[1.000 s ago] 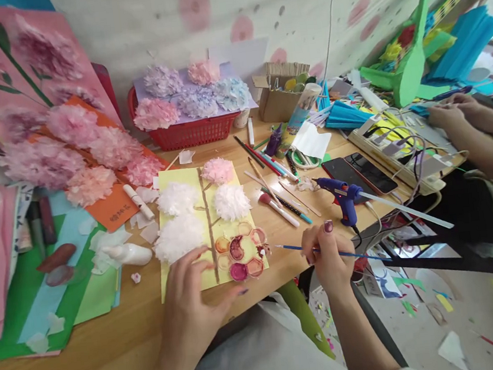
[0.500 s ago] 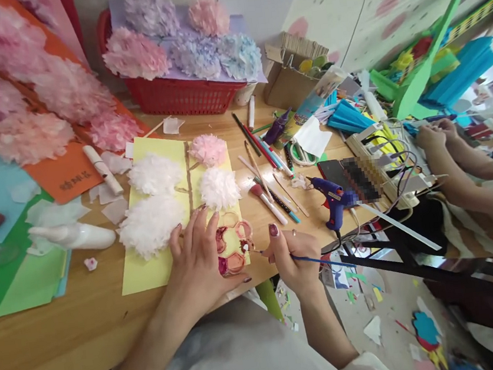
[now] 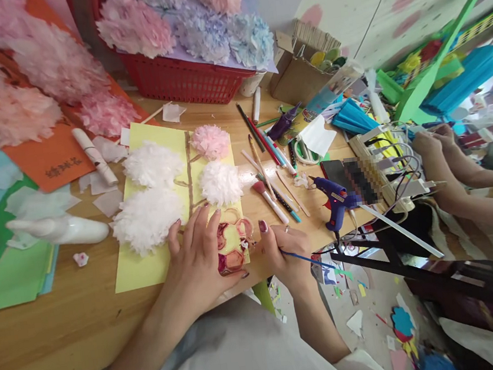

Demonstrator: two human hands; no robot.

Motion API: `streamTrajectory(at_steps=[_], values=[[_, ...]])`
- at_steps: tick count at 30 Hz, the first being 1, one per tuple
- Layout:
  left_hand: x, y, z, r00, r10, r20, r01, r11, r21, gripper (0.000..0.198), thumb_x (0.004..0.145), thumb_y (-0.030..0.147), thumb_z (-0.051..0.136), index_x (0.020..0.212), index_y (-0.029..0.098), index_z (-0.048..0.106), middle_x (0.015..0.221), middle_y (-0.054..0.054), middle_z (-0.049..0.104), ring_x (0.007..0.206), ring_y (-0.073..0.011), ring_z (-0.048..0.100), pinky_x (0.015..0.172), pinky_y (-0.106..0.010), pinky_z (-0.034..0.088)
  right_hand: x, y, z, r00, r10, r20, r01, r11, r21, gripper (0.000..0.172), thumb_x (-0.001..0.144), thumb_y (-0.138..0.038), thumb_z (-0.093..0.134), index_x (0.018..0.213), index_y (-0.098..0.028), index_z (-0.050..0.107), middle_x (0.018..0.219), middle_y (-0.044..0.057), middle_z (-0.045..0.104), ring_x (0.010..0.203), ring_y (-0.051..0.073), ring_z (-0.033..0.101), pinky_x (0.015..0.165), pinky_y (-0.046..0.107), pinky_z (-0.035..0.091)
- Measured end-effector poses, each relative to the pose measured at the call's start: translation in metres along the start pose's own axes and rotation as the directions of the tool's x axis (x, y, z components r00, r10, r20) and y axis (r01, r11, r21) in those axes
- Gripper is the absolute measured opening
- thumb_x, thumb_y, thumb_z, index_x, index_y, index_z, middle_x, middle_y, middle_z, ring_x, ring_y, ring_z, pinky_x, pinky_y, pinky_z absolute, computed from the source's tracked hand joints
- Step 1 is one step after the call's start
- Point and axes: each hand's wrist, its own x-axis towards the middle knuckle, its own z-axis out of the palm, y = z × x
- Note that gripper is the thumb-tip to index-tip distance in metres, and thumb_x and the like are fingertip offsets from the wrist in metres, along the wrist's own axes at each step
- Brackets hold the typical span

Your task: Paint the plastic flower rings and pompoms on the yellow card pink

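Observation:
My right hand [image 3: 287, 254] is closed round a thin blue-handled paintbrush [image 3: 301, 257], its tip pointing at a small clear flower-shaped paint palette [image 3: 235, 240] with red and pink paint in its wells. My left hand [image 3: 194, 250] holds the palette's left side, thumb below and fingers above. Under them lies a yellow sheet of paper [image 3: 126, 276] with a painted brown stem [image 3: 189, 168]. Fluffy white paper flowers [image 3: 147, 217] and one pink paper flower [image 3: 210, 141] sit on that sheet.
A white glue bottle [image 3: 69, 229] lies at left. Brushes and pens are scattered right of the sheet, beside a blue glue gun [image 3: 332, 199] and a power strip [image 3: 382, 163]. A red basket [image 3: 185, 82] stands behind. Another person's arms [image 3: 455, 185] are at right.
The view has shifted slightly. My right hand and the paintbrush have moved a little left, closer to the palette. My left hand keeps its place on the palette.

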Motion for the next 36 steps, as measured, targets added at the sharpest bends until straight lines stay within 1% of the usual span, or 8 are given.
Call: streamTrajectory(at_steps=[2,6,11,18,22,29,33,36], values=[[-0.0002,0.0003,-0.0011,1.000,0.000,0.006,0.000,1.000,0.001,0.098,0.070,0.042,0.079,0.145,0.010,0.026,0.149,-0.029,0.047,0.138,-0.0408,0.046,0.113,-0.059,0.022,-0.0003,0.0011,0.0008,1.000,-0.004,0.007,0.004,1.000,0.018,0.057,0.103,-0.028,0.047,0.048,-0.018,0.055,0.042,-0.002,0.050,0.038,0.007,0.044,0.044,0.023,0.033],[-0.0006,0.0004,-0.0030,1.000,0.001,0.013,-0.001,1.000,0.002,0.097,0.072,0.041,0.078,0.147,0.011,0.024,0.149,-0.029,0.047,0.138,-0.0414,0.046,0.113,-0.061,0.024,-0.0009,-0.0005,0.0017,1.000,0.024,-0.001,-0.024,0.998,0.063,0.055,0.104,-0.028,0.047,0.051,-0.018,0.059,0.046,0.000,0.057,0.041,0.008,0.051,0.046,0.023,0.037],[-0.0001,-0.0001,-0.0027,1.000,0.008,0.019,-0.008,1.000,0.004,0.099,0.071,0.041,0.081,0.146,0.010,0.025,0.149,-0.029,0.048,0.137,-0.0414,0.046,0.112,-0.061,0.024,-0.0009,-0.0032,0.0012,0.998,0.062,0.007,-0.062,0.996,0.060,0.057,0.103,-0.029,0.048,0.048,-0.018,0.057,0.043,-0.001,0.055,0.039,0.008,0.049,0.045,0.023,0.037],[0.0000,-0.0011,-0.0009,1.000,0.017,0.000,-0.017,1.000,0.009,0.098,0.070,0.040,0.081,0.145,0.009,0.027,0.147,-0.030,0.049,0.136,-0.0411,0.048,0.112,-0.060,0.023,0.0006,-0.0043,0.0044,0.999,0.048,-0.003,-0.047,0.996,0.069,0.056,0.103,-0.025,0.047,0.049,-0.018,0.060,0.043,-0.001,0.058,0.038,0.007,0.052,0.046,0.022,0.039],[0.0003,-0.0011,-0.0001,1.000,0.016,0.007,-0.016,1.000,0.018,0.096,0.073,0.044,0.079,0.145,0.009,0.027,0.148,-0.029,0.048,0.137,-0.0407,0.047,0.113,-0.059,0.023,0.0013,-0.0044,0.0078,0.994,0.052,-0.092,-0.050,0.998,0.025,0.055,0.102,-0.022,0.049,0.048,-0.017,0.060,0.043,-0.001,0.058,0.038,0.007,0.053,0.045,0.021,0.038],[-0.0013,-0.0021,0.0002,1.000,0.025,-0.004,-0.025,0.999,0.030,0.099,0.071,0.047,0.080,0.145,0.008,0.027,0.148,-0.030,0.047,0.137,-0.0413,0.047,0.112,-0.060,0.025,-0.0006,-0.0025,0.0093,0.993,0.043,-0.112,-0.047,0.999,-0.028,0.059,0.103,-0.027,0.047,0.046,-0.017,0.057,0.042,0.000,0.056,0.038,0.008,0.052,0.045,0.023,0.037],[-0.0014,-0.0017,0.0002,1.000,0.027,-0.006,-0.027,0.999,0.031,0.101,0.068,0.049,0.082,0.143,0.007,0.030,0.147,-0.031,0.049,0.137,-0.0420,0.047,0.112,-0.060,0.024,-0.0015,0.0001,0.0084,0.995,0.085,-0.053,-0.085,0.996,-0.001,0.063,0.105,-0.032,0.044,0.045,-0.018,0.057,0.041,0.000,0.054,0.037,0.008,0.050,0.044,0.023,0.037],[-0.0015,-0.0016,0.0003,1.000,0.025,-0.007,-0.024,0.999,0.030,0.100,0.069,0.049,0.082,0.143,0.008,0.029,0.147,-0.031,0.049,0.137,-0.0414,0.046,0.112,-0.059,0.024,-0.0012,0.0011,0.0087,0.992,0.106,-0.069,-0.106,0.994,0.001,0.064,0.105,-0.036,0.042,0.045,-0.018,0.056,0.042,0.000,0.054,0.038,0.009,0.050,0.045,0.024,0.037]])
